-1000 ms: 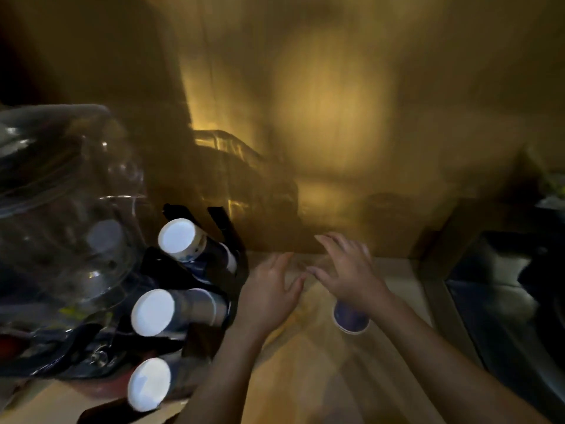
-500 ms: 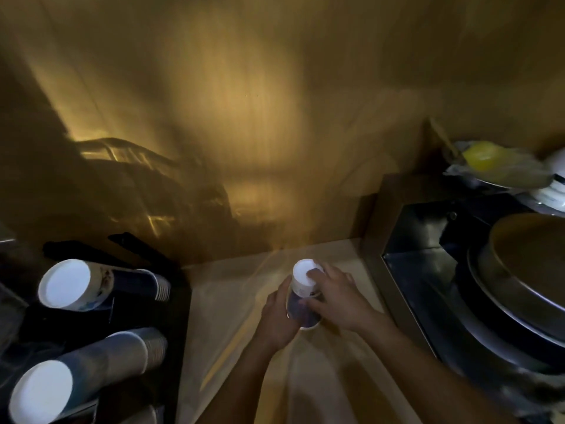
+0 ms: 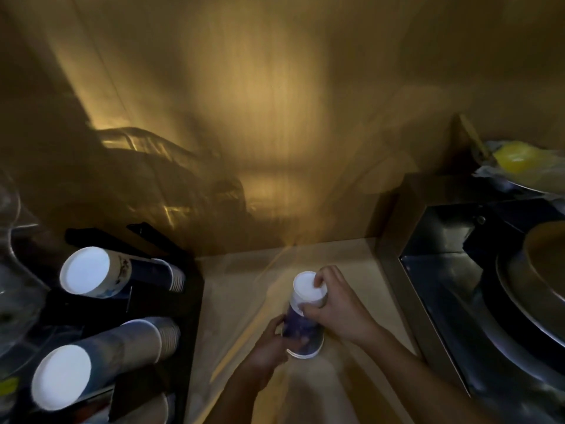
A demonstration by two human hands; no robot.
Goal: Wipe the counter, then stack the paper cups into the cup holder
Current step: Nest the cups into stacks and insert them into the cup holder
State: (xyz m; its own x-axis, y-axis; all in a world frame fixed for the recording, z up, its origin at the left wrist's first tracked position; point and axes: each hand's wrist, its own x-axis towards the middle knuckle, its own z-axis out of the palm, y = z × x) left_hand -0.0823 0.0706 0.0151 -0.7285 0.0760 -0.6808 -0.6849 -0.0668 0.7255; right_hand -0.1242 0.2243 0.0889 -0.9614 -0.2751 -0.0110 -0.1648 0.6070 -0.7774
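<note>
An upside-down stack of blue paper cups (image 3: 301, 327) stands on the wooden counter (image 3: 244, 301), white base facing up. My left hand (image 3: 269, 347) grips the stack's lower part near the rim. My right hand (image 3: 336, 307) pinches the top cup around its white base. The black cup holder (image 3: 165, 332) stands at the left edge, with two stacks of cups (image 3: 101, 275) (image 3: 91, 359) lying sideways in its slots, white bases toward me.
A clear plastic jug (image 3: 12, 264) is at the far left. A dark metal sink (image 3: 458, 301) with round steel plates (image 3: 535, 295) lies to the right. A yellow sponge (image 3: 516, 157) lies beyond it. A wooden wall closes the back.
The view swung right, away from the jug. My hands went from reaching over one cup on the counter to gripping an upright stack, which now stands slightly taller.
</note>
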